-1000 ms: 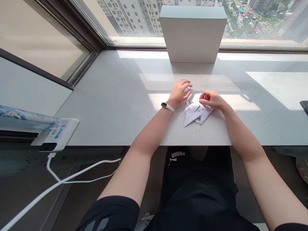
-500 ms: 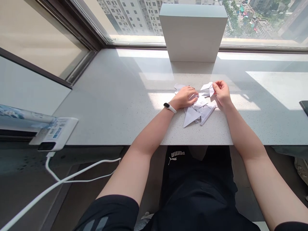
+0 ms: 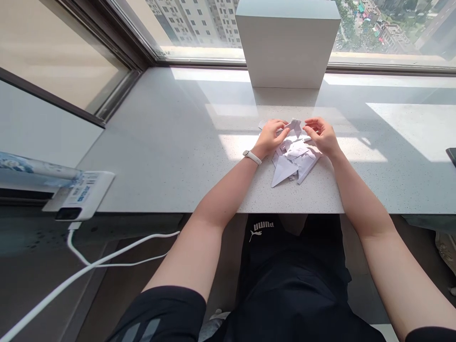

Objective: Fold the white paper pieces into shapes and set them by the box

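Note:
Between thumb and fingers, my left hand (image 3: 272,136) pinches a folded white paper piece (image 3: 295,125), raised above the far side of the pile. My right hand (image 3: 321,136) is just to the right of that piece, fingers bent and apart, with a small gap to it and nothing seen in its grasp. Below both hands lies a pile of torn and folded white paper (image 3: 285,170), with a pointed flap toward me. Part of the pile is hidden behind my left hand.
A large white box (image 3: 287,52) stands against the window. At the left edge of the countertop (image 3: 160,142) sits a white device (image 3: 87,194) with a white cable (image 3: 74,244) plugged in. A dark object (image 3: 451,155) lies at the far right.
The paper piece my right hand was holding has moved left and is now in my left hand. My right hand has let go, and my left hand has lifted slightly off the pile.

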`<state>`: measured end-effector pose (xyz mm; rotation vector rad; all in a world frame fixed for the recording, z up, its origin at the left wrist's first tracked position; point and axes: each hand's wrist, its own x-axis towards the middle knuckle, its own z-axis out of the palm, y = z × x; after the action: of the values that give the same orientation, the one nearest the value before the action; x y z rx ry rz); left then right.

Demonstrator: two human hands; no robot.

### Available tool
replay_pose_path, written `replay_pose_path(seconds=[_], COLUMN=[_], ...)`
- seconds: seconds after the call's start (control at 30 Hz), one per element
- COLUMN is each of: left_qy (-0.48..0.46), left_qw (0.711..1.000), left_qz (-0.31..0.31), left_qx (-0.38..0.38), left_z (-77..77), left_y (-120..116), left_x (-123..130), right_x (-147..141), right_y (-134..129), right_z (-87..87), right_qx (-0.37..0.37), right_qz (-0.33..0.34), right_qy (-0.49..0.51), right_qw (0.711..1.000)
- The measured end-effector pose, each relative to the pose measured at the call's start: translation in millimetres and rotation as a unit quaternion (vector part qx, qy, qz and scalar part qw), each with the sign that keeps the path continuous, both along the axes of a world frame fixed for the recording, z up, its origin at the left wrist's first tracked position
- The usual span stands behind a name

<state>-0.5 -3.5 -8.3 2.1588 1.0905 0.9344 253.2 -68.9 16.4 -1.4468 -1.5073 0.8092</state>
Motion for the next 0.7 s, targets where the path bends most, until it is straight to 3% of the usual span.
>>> replay_pose_path(seconds=[0.1,0.33,0.57,0.7], left_qy=[-0.023,-0.021,-0.013,-0.003], left_qw=[0.998,0.992,0.992,0.992], left_qz=[0.054,0.117,0.124,0.124], left_qx=[-0.011,-0.036,-0.006,-0.021], left_z=[-1.7,-13.9,-23.6,-23.6], left_y=[9,24,24,26], left_x=[-5,-9,-5,-8], right_x=[11,18,16,20], right_y=[-6,-21,-24,-25], right_z=[10.2,25.7,28.6,27.6], right_qx=[-0.026,-0.095,-0.135,-0.111], right_qz=[0.024,0.182,0.190,0.182], right_qy=[-0.028,-0.117,-0.118,-0.122], right_qw=[0.999,0.972,0.965,0.969])
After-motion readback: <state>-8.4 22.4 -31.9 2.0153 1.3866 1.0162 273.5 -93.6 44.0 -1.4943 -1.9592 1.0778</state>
